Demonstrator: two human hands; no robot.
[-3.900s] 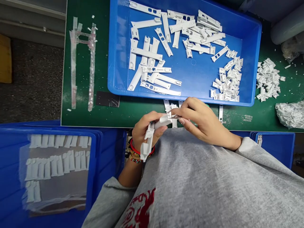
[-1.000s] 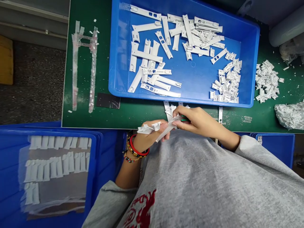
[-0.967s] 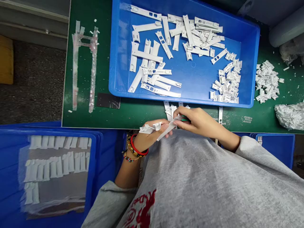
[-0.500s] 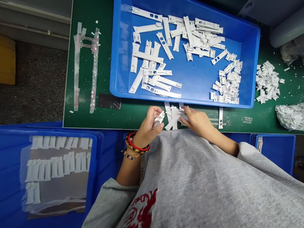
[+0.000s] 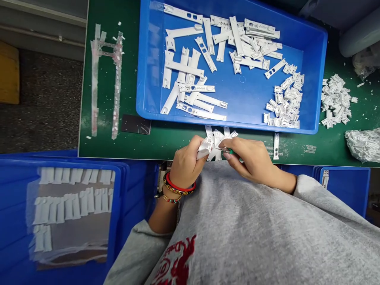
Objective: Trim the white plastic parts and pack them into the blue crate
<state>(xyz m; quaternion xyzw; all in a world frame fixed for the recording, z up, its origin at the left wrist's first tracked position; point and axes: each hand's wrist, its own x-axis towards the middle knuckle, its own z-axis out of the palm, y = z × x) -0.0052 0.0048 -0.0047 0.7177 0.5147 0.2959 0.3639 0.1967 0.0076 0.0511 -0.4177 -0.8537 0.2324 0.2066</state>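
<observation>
In my left hand (image 5: 187,160) a white plastic part (image 5: 204,147) is gripped between thumb and fingers, tilted up over the near table edge. Close on its right, my right hand (image 5: 252,159) is closed around a small tool with a metal end and a green handle (image 5: 230,151); most of it is hidden in the fingers. The tool's tip points toward the white part, but I cannot tell whether they touch. Several long white plastic strips (image 5: 217,136) lie crossed on the table just beyond both hands.
A large blue tray (image 5: 246,123) with many white strips and clips stands behind the hands. Piles of clips (image 5: 337,99) and a bagged heap (image 5: 363,146) lie right. One strip (image 5: 276,146) lies alone. A blue crate (image 5: 118,190) with rows of parts sits lower left.
My right hand has come away from the strips and now holds the green-handled tool. My left hand has shifted slightly right with the white part, bringing the hands closer together.
</observation>
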